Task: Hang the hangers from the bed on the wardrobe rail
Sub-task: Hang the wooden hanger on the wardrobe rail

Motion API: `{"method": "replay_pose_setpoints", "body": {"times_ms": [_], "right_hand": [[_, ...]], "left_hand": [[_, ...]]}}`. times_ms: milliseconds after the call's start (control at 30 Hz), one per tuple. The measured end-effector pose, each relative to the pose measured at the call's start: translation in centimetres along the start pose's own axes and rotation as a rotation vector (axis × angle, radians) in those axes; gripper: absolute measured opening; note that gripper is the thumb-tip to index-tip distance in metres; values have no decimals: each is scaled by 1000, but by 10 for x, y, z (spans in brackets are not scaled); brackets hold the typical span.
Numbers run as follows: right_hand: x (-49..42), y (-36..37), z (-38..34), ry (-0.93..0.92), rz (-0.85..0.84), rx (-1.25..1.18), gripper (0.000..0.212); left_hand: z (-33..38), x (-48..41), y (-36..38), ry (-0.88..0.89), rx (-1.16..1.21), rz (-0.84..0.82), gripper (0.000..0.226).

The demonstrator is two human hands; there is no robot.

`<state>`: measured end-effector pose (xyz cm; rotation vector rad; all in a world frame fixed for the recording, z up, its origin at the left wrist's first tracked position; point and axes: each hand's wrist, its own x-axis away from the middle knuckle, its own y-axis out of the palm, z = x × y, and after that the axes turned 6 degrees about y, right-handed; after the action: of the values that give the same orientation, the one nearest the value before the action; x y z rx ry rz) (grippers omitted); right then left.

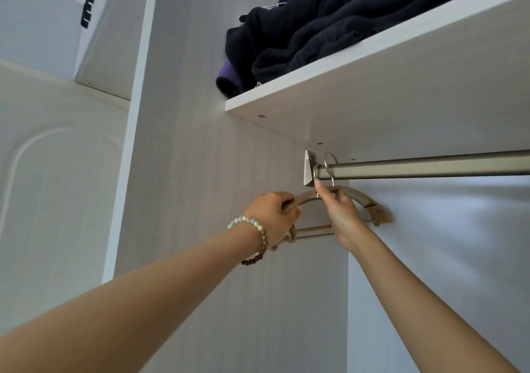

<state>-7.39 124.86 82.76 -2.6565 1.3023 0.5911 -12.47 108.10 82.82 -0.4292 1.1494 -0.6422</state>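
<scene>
Head view, looking up into the wardrobe. Rail (430, 166) runs from just right of centre out to the 3 o'clock edge. Its left end sits in a bracket (309, 169) on the side panel.

Hangers (365, 199): beige, look like two bunched together, just below the rail's left end, at 4 o'clock from centre. Metal hooks (326, 162) are looped over the rail right beside the bracket. The lower bars (312, 229) show between the two hands.

Left hand (272, 215): fingers curled round the hangers' left shoulder, firm grip. There's a bead bracelet (252, 235) on that wrist.

Right hand (342, 215): fingers closed on the hangers' top middle, where the hook stems come out. Index fingertip (317, 184) points up to the rail's underside. Can't tell if it actually touches.

Shelf (372, 85) sits directly above the rail, toward 1–2 o'clock. Dark clothes (329, 28) are piled on it, with something purple at the pile's left end. A closed door panel (57, 172) is at 9 o'clock and a black hinge (87, 11) at 10–11 o'clock.
</scene>
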Motion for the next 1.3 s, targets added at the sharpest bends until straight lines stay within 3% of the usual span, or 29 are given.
{"method": "replay_pose_setpoints", "body": {"times_ms": [100, 267, 433, 667, 833, 1067, 1300], "right_hand": [[-2, 2, 10, 3, -18, 7, 133], [-9, 0, 22, 20, -56, -3, 141], [3, 0, 25, -7, -64, -18, 108], [33, 1, 22, -67, 24, 26, 104], [81, 19, -1, -236, 82, 180, 94], [164, 87, -46, -423, -21, 210, 74], [264, 201, -72, -492, -267, 258, 76]], "left_hand": [[-3, 3, 7, -26, 7, -8, 27], [-7, 11, 9, -24, 0, -17, 27], [-7, 21, 8, -48, 66, -37, 27], [-11, 40, -12, -97, 49, 4, 47], [-14, 65, -46, -55, 31, 91, 44], [-7, 130, -138, 17, -34, 225, 39], [-36, 257, -265, -112, -207, 310, 45]]}}
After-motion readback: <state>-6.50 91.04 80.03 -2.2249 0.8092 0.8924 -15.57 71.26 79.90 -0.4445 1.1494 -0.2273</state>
